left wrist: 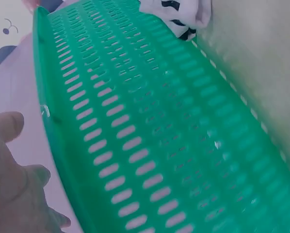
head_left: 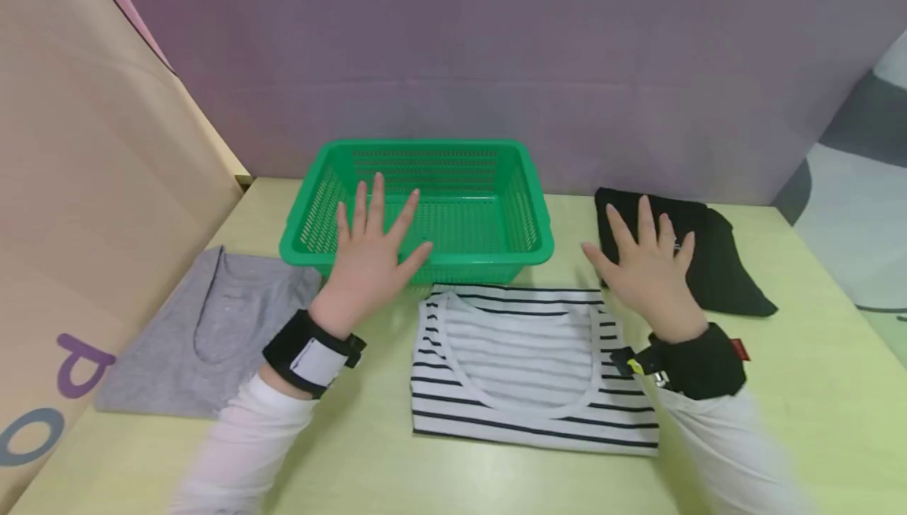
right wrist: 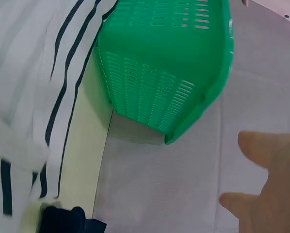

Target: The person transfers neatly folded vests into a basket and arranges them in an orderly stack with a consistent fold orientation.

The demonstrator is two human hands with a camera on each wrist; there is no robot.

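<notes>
Both hands hover flat with fingers spread and hold nothing. My left hand (head_left: 372, 251) is over the near rim of an empty green plastic basket (head_left: 425, 154), whose slotted wall (left wrist: 150, 131) fills the left wrist view. My right hand (head_left: 648, 263) is above the left edge of a folded black garment (head_left: 723, 263). Between the wrists lies a folded black-and-white striped top (head_left: 524, 365), also seen at the left of the right wrist view (right wrist: 33, 97) beside the basket (right wrist: 169, 58).
A folded grey top (head_left: 205, 334) lies at the left on the pale green table (head_left: 815, 389). A beige printed panel (head_left: 85, 208) stands along the left side and a purple wall (head_left: 496, 50) closes the back. The table's right edge is near the black garment.
</notes>
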